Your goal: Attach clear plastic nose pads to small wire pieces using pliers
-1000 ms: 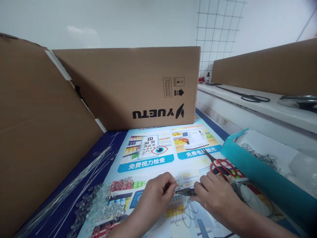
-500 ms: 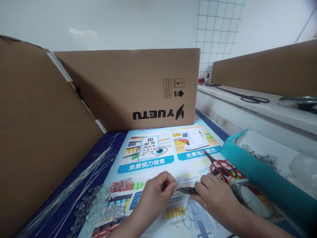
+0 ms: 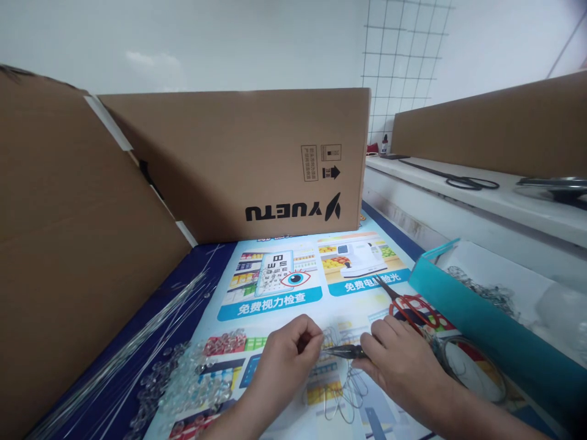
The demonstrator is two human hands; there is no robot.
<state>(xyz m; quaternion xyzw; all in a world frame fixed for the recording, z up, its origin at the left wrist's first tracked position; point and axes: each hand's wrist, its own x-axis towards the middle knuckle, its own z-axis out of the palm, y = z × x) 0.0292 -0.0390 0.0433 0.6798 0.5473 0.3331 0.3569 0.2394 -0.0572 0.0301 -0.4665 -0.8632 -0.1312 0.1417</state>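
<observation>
Near the lower centre of the printed poster mat (image 3: pixel 275 287), the left hand (image 3: pixel 287 360) is curled shut, thumb and forefinger pinched on a bent loop of thin wire (image 3: pixel 342 385) at the point where it meets the tool. The right hand (image 3: pixel 403 366) is closed around the handles of one pair of slim dark pliers (image 3: pixel 346 351), whose tips point left toward the pinching fingers of the other hand; whether the tips actually bite the wire is too small to tell. The wire's loops trail down onto the mat between and below the two hands.

One pair of red-handled scissors (image 3: pixel 406 305) lies on the mat just beyond the right hand, blades pointing away. A heap of clear beads (image 3: pixel 192 379), too many to count, sits left of the left hand, and a sheaf of straight thin wires (image 3: pixel 137 342) lies farther left on the dark blue surface, also uncountable. One coil of wire (image 3: pixel 472 366) rests right of the right hand, beside a teal tray (image 3: pixel 477 324) holding tangled wire pieces.

Three brown cardboard walls show: one at the left (image 3: pixel 68 256), one printed box behind the mat (image 3: pixel 238 159), one at far right (image 3: pixel 495 128). One pair of dark scissors (image 3: pixel 458 178) lies on the white ledge (image 3: pixel 481 201).
</observation>
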